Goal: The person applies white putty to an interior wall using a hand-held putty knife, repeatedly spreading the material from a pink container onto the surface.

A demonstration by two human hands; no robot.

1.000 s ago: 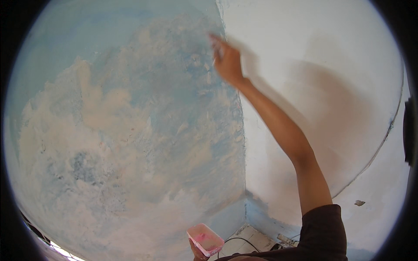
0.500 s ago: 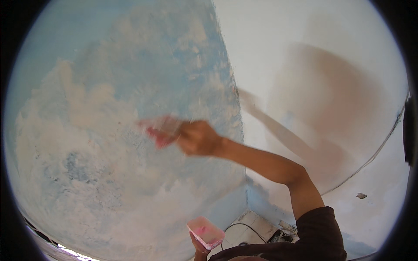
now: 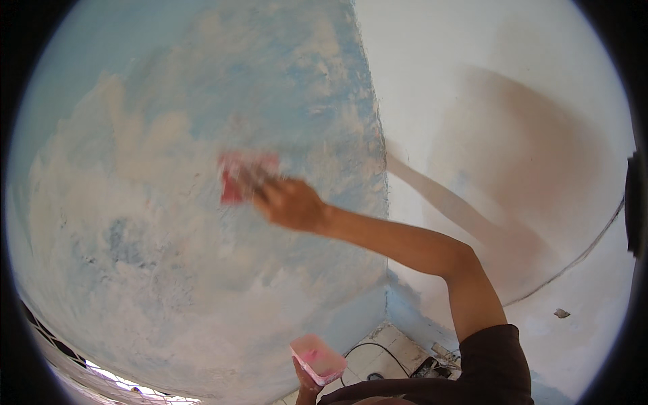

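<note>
My right hand (image 3: 291, 204) is closed around a flat red-pink scraper (image 3: 231, 183), blurred by motion. Its blade lies at the blue wall (image 3: 270, 101), which is patched with cream-white filler; whether the edge presses on the wall is hard to tell. Low in the view, my left hand (image 3: 308, 386) grips a pink rectangular plastic tub (image 3: 302, 349) from its left side. Inside the tub is some pale paste with a brighter pink smear, and whitish residue marks its rim.
A white wall (image 3: 432, 54) meets the blue one at a corner, with my arm's shadow on it. A cable (image 3: 574, 264) runs along that wall. On the tiled floor (image 3: 368, 362) lie a black cord and several small items. A lattice opening (image 3: 101, 374) shows at lower left.
My right hand has moved up and left across the wall, and the scraper has turned to show its face more broadly. The left hand with the tub has hardly moved.
</note>
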